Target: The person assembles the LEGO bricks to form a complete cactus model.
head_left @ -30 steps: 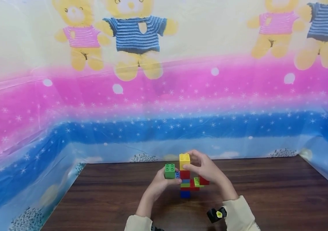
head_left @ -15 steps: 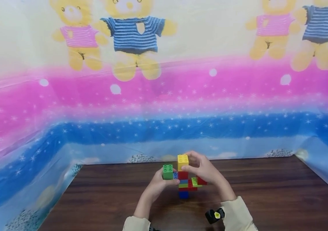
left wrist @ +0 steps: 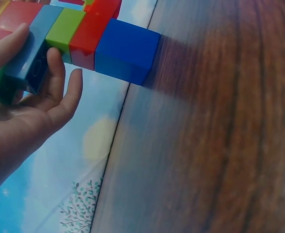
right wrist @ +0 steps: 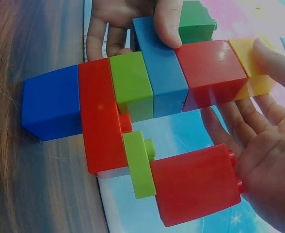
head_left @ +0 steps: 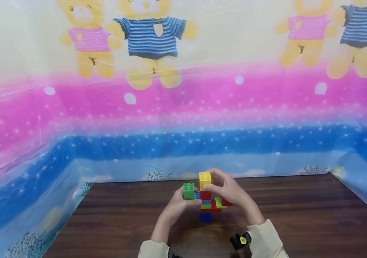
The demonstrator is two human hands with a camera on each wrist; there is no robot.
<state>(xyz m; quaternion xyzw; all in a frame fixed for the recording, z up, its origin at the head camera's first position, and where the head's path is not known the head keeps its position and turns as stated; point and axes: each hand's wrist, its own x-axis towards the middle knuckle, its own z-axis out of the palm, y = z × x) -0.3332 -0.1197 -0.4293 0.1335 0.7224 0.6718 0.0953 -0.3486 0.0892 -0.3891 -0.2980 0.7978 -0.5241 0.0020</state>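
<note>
A tower of toy building bricks stands on the table between both hands. Dark blue is its bottom brick (right wrist: 50,104), then a long red brick (right wrist: 101,121), a lime brick (right wrist: 131,85), a long light-blue brick (right wrist: 167,80), a red brick (right wrist: 211,70) and a yellow brick (head_left: 205,176) on top. My left hand (head_left: 176,206) pinches the light-blue brick's left end, beside a green brick (head_left: 188,192) on that end. With thumb and fingers, my right hand (head_left: 230,187) holds the yellow brick. On the right arm sit a thin lime piece (right wrist: 139,165) and a red brick (right wrist: 196,184).
Dark wood-grain table (head_left: 112,215) lies under the tower. A printed cloth (head_left: 183,143) with teddy bears hangs behind the table and along its sides. A black strap device (head_left: 239,240) is at the right cuff.
The head view shifts slightly. Both hands keep the same hold on the tower, and no brick visibly moves.
</note>
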